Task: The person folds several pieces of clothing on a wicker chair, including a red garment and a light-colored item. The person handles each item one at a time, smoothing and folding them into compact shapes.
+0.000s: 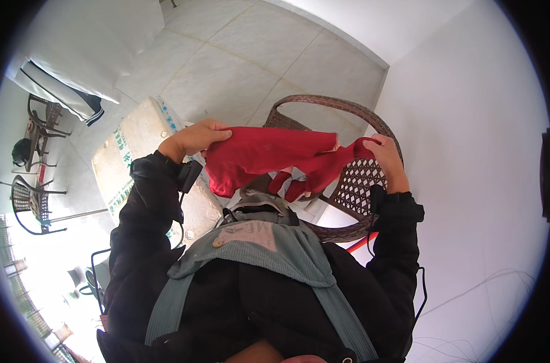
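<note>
A red cloth garment (268, 147) is stretched sideways in front of my chest. My left hand (200, 138) pinches its broad end between thumb and fingers. At the other side my right hand (384, 152) grips a narrower red end. Below the stretched part hangs a bunch of red and pale grey cloth (289, 187); whether it belongs to the same garment I cannot tell. Behind the cloth stands a brown wicker chair (354, 186), its seat partly hidden by the garment.
A white foam box (152, 113) with printed tape stands left of the chair. A white wall (465, 149) rises close on the right. Pale floor tiles (238, 68) lie beyond. At far left are a white cloth cover (88, 41) and more wicker chairs (25, 199).
</note>
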`<state>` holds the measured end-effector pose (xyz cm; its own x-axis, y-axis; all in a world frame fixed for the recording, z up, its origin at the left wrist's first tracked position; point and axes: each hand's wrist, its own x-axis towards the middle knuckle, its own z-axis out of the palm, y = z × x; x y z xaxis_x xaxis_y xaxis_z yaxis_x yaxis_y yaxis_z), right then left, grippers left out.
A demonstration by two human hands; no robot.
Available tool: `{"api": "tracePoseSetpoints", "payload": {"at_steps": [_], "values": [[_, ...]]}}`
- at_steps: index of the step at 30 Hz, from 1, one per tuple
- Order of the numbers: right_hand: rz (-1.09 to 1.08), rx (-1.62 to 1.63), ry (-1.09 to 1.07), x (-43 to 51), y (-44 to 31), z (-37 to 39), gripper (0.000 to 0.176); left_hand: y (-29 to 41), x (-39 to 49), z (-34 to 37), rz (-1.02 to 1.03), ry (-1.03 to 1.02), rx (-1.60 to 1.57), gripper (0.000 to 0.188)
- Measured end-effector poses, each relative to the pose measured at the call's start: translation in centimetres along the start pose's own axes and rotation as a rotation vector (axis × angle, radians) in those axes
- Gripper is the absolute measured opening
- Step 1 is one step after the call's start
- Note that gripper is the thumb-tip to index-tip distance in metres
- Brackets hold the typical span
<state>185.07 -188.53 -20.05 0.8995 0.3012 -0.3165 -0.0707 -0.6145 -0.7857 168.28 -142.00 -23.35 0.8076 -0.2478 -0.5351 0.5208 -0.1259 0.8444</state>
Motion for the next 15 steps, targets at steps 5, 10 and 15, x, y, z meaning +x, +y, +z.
{"api": "tracePoseSetpoints", "payload": {"at_steps": [5,10,15], "values": [[-0.206,-0.547,0.174,0.5,0.3,-0.4,0.027,-0.8,0.6,0.4,0.017,0.038,-0.060,0.027],[-0.273,-0.553,0.108,-0.3,-1.5,0.8,0.030,1.4,0.1,1.8,-0.107,0.029,0.089,0.027],[-0.184,-0.411,0.090,1.6,0.4,1.7,0.029,-1.4,1.4,2.7,-0.018,-0.013,-0.023,0.026]]}}
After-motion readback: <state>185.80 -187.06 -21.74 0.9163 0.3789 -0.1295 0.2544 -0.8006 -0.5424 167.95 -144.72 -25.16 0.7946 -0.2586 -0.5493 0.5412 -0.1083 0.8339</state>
